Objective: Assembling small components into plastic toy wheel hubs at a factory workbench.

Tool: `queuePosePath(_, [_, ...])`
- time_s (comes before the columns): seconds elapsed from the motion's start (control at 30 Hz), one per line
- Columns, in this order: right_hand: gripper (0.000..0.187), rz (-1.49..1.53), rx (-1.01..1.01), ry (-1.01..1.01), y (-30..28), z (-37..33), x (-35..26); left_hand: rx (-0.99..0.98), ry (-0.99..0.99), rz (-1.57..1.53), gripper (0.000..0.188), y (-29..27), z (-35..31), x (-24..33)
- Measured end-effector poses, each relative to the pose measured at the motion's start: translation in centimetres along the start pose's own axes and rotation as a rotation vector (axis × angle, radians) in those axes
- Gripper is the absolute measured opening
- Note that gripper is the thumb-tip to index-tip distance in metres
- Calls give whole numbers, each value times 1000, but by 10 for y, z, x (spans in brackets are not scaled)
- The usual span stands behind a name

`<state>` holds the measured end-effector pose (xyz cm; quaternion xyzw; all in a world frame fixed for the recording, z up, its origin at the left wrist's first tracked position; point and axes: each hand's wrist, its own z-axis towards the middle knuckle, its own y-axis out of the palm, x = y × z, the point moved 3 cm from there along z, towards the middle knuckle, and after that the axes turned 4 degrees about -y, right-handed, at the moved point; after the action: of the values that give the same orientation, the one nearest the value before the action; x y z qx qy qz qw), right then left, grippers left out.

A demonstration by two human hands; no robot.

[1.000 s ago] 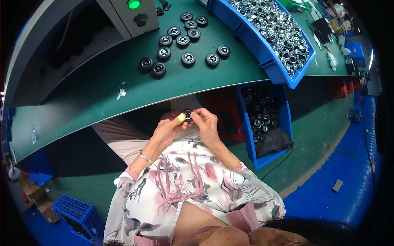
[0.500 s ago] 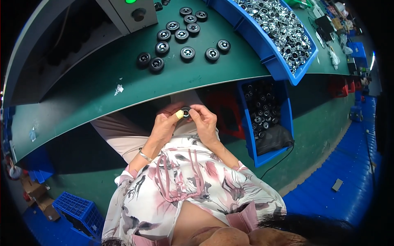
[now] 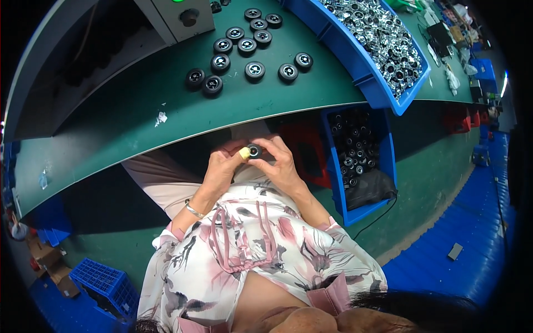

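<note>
A small black wheel with a shiny hub (image 3: 255,151) is held between my two hands above my lap, just in front of the table edge. My left hand (image 3: 223,166) grips its left side, the thumb wrapped in yellow tape or a yellow finger cover. On the other side, the thumb and fingers of my right hand (image 3: 279,161) are closed round the wheel's right edge. The far fingers of both hands are partly hidden. Several similar black wheels (image 3: 255,71) lie loosely grouped on the green table (image 3: 139,111) beyond.
A blue bin (image 3: 363,83) of shiny chromed parts stands on the table at the right. Below it, a blue crate (image 3: 345,200) holds black wheels and a black bag. A grey machine (image 3: 191,25) with a knob occupies the far left. Red stools (image 3: 313,161) stand under the table.
My right thumb has slid off the wheel's face toward its near edge, and my right hand has shifted slightly. More of the wheel's hub now shows. Both hands keep hold of it.
</note>
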<state>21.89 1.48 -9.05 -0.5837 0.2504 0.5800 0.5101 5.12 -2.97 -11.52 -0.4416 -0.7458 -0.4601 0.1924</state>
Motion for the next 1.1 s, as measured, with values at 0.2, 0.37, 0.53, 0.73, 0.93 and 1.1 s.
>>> queuePosePath(0.2, [40,205,57,14,7,-3,7,-231,-207,-414,33,16,-3,-4])
queuePosePath(0.37, [43,286,37,39,7,3,-1,-172,-178,-471,32,6,-5,-13])
queuePosePath(0.53, [40,31,4,-207,-5,10,-13,-243,-90,-276,32,13,-4,-6])
queuePosePath(0.73, [37,10,130,-239,-3,5,-10,-301,-165,-439,31,27,-11,-3])
queuePosePath(0.93, [41,-15,88,-232,-6,9,-26,-228,-70,-161,37,24,-9,7])
queuePosePath(1.1, [45,-54,60,-261,-10,2,-17,-217,-36,-132,42,29,-10,3])
